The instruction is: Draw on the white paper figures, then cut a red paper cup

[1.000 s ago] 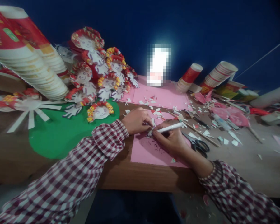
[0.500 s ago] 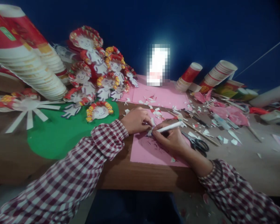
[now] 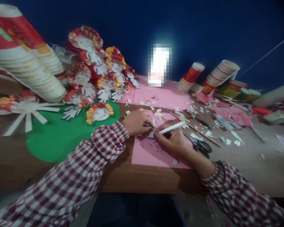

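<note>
My right hand [image 3: 174,138] is closed round a white marker pen [image 3: 171,127], its lower end pointing down at a small white paper cutout [image 3: 151,135]. My left hand [image 3: 137,122] has its thumb and fingers pinched at the far edge of that cutout, holding it against a pink sheet [image 3: 144,156]. Part of the cutout is hidden by the fingers, and the pen's tip is too small to make out. Dark pen marks dot the pink sheet below the hands. Black-handled scissors [image 3: 203,147] lie just right of my right hand.
Paper figures with red and yellow curled hair [image 3: 100,113] crowd a green sheet [image 3: 47,138] at left. Stacked paper cups [image 3: 35,71] lean behind them; more cups [image 3: 221,74] stand back right. Paper scraps, a wooden stick [image 3: 205,137] and crumpled pink paper [image 3: 234,116] litter the right.
The whole view has shifted very slightly. Both hands stay in place on the cutout and pen, with the pen's angle barely changed.
</note>
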`<action>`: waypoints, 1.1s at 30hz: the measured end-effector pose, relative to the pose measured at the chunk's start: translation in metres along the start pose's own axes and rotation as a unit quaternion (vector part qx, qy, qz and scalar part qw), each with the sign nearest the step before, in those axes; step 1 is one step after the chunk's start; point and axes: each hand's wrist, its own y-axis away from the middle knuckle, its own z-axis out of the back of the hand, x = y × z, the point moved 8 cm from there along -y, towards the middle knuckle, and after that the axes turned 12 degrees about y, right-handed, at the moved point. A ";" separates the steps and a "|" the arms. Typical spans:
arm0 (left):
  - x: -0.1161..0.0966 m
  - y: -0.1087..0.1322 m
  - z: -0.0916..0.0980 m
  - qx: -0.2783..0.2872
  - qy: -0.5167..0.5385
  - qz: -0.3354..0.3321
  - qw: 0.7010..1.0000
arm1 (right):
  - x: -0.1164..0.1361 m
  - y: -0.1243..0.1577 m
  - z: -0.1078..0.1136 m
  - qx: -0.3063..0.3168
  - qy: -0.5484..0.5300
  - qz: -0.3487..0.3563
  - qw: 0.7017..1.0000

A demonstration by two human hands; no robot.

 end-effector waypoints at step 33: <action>-0.001 0.000 0.000 -0.009 0.005 -0.023 1.000 | -0.009 0.001 0.000 0.000 -0.106 -0.047 0.993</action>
